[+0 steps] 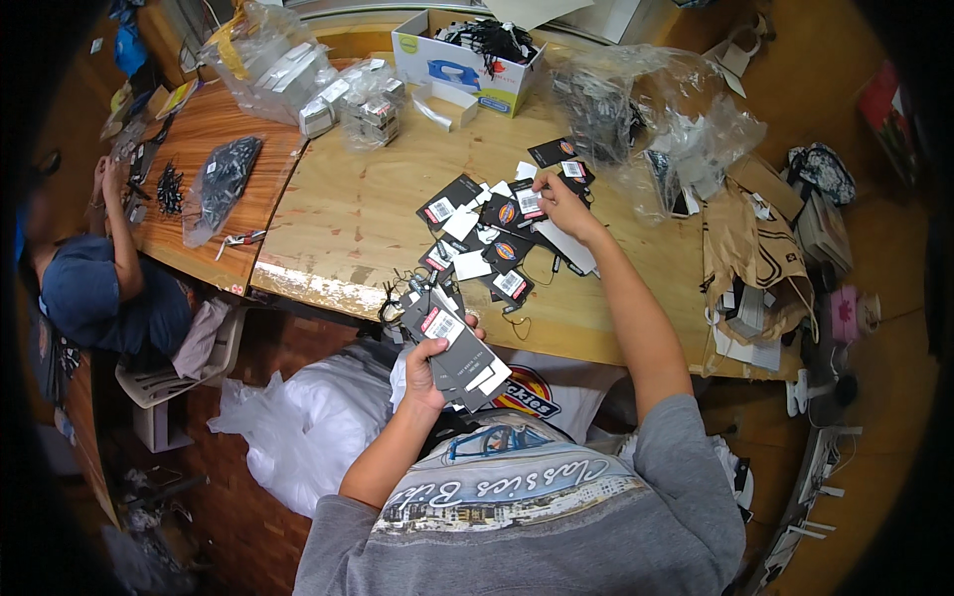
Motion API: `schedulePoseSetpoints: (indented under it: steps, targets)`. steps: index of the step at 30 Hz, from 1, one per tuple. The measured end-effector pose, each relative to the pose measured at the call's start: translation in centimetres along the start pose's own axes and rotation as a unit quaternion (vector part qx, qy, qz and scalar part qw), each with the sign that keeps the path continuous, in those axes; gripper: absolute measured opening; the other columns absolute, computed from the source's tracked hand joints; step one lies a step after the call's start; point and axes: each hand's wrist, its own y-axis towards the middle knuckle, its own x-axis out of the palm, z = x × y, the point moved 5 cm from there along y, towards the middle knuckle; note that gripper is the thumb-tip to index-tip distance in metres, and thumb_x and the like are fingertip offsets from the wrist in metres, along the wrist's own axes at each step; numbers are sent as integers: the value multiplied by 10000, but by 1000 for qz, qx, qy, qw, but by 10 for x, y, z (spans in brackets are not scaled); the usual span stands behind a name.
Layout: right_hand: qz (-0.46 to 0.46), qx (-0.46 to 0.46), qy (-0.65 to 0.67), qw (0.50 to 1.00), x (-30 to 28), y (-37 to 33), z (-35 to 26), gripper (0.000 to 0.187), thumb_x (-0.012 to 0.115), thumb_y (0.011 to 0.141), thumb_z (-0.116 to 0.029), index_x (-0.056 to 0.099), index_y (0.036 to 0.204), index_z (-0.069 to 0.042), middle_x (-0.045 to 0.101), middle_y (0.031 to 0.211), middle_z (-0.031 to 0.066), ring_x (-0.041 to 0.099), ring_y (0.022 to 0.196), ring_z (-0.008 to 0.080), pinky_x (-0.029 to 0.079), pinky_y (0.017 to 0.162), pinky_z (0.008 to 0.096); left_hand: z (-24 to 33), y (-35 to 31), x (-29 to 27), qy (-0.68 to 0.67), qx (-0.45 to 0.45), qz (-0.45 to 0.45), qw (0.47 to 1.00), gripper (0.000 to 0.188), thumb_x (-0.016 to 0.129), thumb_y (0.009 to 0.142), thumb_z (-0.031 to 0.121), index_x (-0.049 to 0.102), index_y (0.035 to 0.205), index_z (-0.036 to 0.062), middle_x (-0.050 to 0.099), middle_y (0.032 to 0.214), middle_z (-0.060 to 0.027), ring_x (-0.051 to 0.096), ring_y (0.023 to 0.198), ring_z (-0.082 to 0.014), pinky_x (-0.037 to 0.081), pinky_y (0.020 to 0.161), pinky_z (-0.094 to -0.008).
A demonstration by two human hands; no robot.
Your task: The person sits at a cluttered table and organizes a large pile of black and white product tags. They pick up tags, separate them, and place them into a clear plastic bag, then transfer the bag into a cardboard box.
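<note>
My left hand [425, 375] is wrapped round a thick stack of dark hang tags [459, 350] near the table's front edge. The top tag carries a white barcode sticker with a red strip, and black strings stick out from the far end of the stack. Over a loose pile of black and white hang tags [505, 250], my right hand [564, 212] has its fingers pinched at the edge of a hang tag [530, 203] with a barcode sticker. Several tags in the pile overlap at odd angles, some with strings.
At the back stand a white box [467, 72] of black strings and clear bags [283, 74] of packed stacks. A crumpled clear bag [606, 99] and a brown paper bag [750, 233] sit to the right. On the left, a co-worker [104, 283] sits by red-handled pliers [241, 240].
</note>
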Motion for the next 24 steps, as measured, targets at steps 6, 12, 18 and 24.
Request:
schedulePoseSetpoints:
  steps: [6, 12, 18, 24]
  targets:
    - [-43, 45, -27, 998, 1, 9, 14, 382, 477, 708, 21, 479, 1074, -89, 560, 938, 70, 529, 796, 143, 401, 709, 229, -3, -1, 8, 3, 2, 1, 1000, 439, 519, 607, 84, 424, 1015, -49, 504, 921, -166, 513, 881, -263, 460, 742, -387]
    - [-52, -110, -271, 955, 24, 8, -19, 442, 632, 600, -85, 527, 1026, -140, 545, 935, 52, 471, 906, 227, 350, 781, 375, -2, -3, 9, -2, -10, -12, 1000, 438, 519, 610, 99, 428, 1012, -49, 508, 900, -196, 531, 835, -281, 458, 737, -383]
    - [-139, -114, -230, 956, 32, 27, -18, 422, 619, 548, 16, 558, 951, -93, 541, 884, 73, 481, 889, 218, 396, 746, 285, -1, -3, 8, -13, -5, -24, 1000, 447, 518, 609, 87, 414, 1022, -45, 500, 915, -173, 521, 856, -277, 462, 738, -389]
    - [-210, -97, -266, 936, 41, 27, -23, 351, 599, 570, 33, 562, 907, -58, 521, 932, 87, 499, 856, 203, 408, 723, 303, 0, -1, 6, -16, 14, -6, 1000, 450, 514, 608, 75, 404, 1027, -46, 494, 924, -155, 514, 870, -275, 459, 749, -394]
